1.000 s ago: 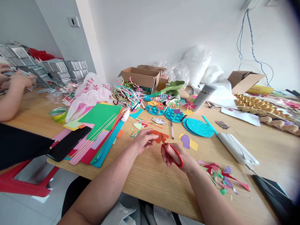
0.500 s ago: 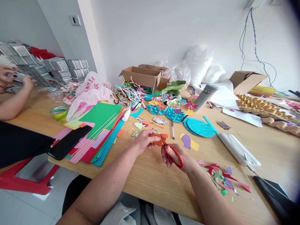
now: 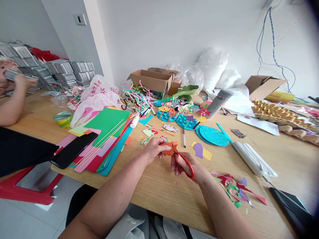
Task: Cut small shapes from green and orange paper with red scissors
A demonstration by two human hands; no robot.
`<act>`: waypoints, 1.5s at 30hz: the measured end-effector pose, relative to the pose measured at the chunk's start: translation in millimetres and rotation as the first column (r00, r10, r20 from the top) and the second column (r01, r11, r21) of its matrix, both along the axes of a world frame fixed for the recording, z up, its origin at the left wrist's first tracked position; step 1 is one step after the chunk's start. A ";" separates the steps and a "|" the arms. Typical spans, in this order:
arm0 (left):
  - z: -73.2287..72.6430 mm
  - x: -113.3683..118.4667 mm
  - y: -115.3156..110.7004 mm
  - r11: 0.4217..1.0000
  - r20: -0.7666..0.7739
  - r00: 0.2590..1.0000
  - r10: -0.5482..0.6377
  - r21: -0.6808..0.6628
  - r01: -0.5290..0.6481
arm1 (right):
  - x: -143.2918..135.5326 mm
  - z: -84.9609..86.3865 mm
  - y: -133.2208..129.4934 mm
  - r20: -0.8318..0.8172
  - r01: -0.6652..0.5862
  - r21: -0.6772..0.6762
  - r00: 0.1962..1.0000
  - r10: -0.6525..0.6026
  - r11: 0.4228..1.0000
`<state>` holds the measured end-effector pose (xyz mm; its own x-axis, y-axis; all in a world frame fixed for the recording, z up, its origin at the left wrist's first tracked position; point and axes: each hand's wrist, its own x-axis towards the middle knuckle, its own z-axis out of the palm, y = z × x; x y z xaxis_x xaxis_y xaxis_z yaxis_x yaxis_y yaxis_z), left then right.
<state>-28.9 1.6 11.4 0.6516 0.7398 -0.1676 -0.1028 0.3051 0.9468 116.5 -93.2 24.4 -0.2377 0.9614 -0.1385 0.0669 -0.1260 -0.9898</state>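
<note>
Pinched in my left hand [image 3: 155, 150] is a small piece of orange paper [image 3: 170, 151], held just above the table. My right hand [image 3: 187, 166] grips red-handled scissors [image 3: 187, 166], with fingers through the loops. Their blades meet the right part of the orange paper, and part of the blades is hidden by it. Beyond my hands lie a pen [image 3: 184, 138] and a white fish cutout [image 3: 170, 128]. Purple paper [image 3: 198, 150] and yellow paper [image 3: 207, 154] rest to the right of my right hand.
Coloured sheets [image 3: 107, 122] with a black phone [image 3: 74, 150] lie at left. Paper scraps [image 3: 234, 189], a white power strip [image 3: 254, 158] and turquoise discs [image 3: 213, 136] are at right. A grey bottle [image 3: 219, 103] stands behind. Another person's hand [image 3: 22, 81] holds a silvery box at far left.
The scissors' blades have shifted slightly in the orange paper, whose right part now looks differently shaped. At far left, the other person's hands have moved with the silvery box.
</note>
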 end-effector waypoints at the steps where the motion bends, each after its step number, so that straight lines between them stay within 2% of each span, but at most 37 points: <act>1: -0.2 0.0 0.2 1.000 0.000 1.000 -0.001 0.002 0.001 | -0.2 0.1 0.1 -0.001 -0.003 -0.003 1.000 0.003 1.000; 26: 4.1 -1.1 -0.7 0.999 -0.002 1.000 -0.022 -0.025 0.022 | 2.1 -0.7 0.5 0.097 0.024 -0.020 0.995 -0.022 1.000; 45: 2.2 -1.2 0.6 1.000 0.004 1.000 -0.025 -0.018 0.025 | -0.7 1.7 0.8 0.108 0.071 -0.048 0.992 -0.066 0.996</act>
